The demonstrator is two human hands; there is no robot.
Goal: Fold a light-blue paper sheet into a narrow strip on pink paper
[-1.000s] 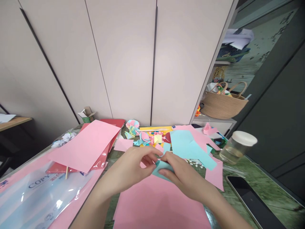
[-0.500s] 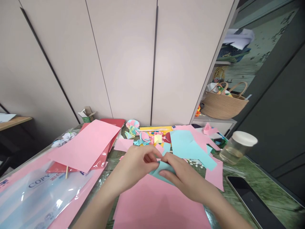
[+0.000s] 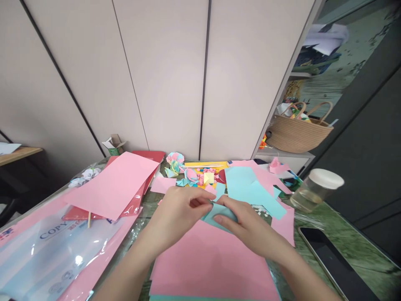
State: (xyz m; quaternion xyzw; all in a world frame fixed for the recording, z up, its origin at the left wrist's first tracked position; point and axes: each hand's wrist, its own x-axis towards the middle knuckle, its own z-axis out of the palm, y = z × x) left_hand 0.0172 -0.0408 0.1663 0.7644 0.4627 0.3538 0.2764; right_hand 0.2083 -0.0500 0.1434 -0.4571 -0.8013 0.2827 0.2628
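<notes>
Between my two hands is a small folded piece of light blue paper, held above a stack of pink paper. My right hand grips it, thumb on the near face and fingers behind. The fingertips of my left hand pinch at its left end; the exact spot is partly hidden by the fingers. Just beyond my hands lie crumpled pink and blue paper flowers and a small yellow square among pink beads. Larger light blue sheets lie to the right.
At left, a pink sheet rests on red folders above a plastic paper wrapper. To the right are a lidded jar of liquid and a phone. Cabinet doors rise behind the table; a woven basket sits on a shelf.
The view has shifted slightly. Both hands stay on the folded blue paper, with only small changes in the fingers and in the paper's angle.
</notes>
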